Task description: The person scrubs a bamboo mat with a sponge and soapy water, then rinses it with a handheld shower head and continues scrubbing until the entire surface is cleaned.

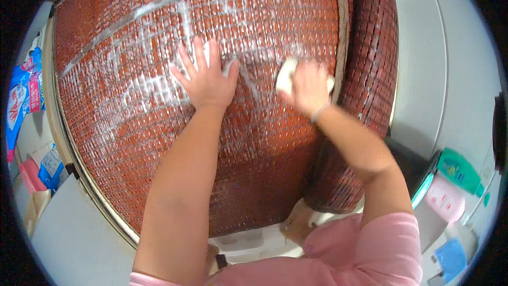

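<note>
A reddish-brown mat of small linked tiles [264, 122] spreads in front of me, streaked with white suds [159, 87]. My left hand [209, 82] presses flat on it, fingers spread, among the suds. Near the mat's right edge, my right hand [310, 86] is closed over a pale cream scrubbing block [286, 76] that touches the tiles. Motion blurs this hand, and the fingers cover much of the block, so whether it is a brush or a sponge cannot be told. Beside the dark cloth border [343, 26], part of the mat is rolled up [370, 58].
A blue and pink packet [26, 95] is at the far left. At lower right are a green bottle [459, 169], a pink bottle [445, 198] and a blue cloth-like item [451, 258]. A pale wall [423, 47] rises along the right side.
</note>
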`<control>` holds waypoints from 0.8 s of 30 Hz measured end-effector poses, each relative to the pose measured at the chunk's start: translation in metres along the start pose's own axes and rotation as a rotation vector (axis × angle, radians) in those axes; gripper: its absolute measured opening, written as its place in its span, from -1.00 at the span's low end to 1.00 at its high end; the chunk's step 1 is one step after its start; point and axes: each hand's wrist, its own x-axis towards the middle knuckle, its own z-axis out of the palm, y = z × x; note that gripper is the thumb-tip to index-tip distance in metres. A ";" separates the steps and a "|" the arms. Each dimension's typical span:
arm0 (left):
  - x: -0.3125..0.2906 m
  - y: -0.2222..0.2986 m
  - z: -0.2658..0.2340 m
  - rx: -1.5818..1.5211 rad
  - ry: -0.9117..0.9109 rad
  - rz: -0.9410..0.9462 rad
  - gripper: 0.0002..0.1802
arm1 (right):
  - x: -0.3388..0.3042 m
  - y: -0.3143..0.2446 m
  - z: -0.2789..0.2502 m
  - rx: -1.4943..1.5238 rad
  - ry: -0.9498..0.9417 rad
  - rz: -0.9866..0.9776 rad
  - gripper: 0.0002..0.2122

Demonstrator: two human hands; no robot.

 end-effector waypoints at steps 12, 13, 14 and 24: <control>0.009 0.022 -0.006 -0.028 -0.174 0.005 -0.18 | 0.212 0.113 -0.030 0.056 0.728 -0.033 -0.61; 0.011 0.025 -0.006 -0.036 -0.182 0.021 -0.17 | 0.220 0.120 -0.035 0.052 0.711 -0.019 -0.60; 0.019 0.028 -0.003 -0.040 -0.176 0.026 -0.17 | 0.226 0.128 -0.040 0.045 0.694 -0.004 -0.60; 0.010 0.011 -0.008 -0.062 -0.230 0.017 -0.21 | 0.095 0.116 0.008 -0.062 0.510 0.141 -0.60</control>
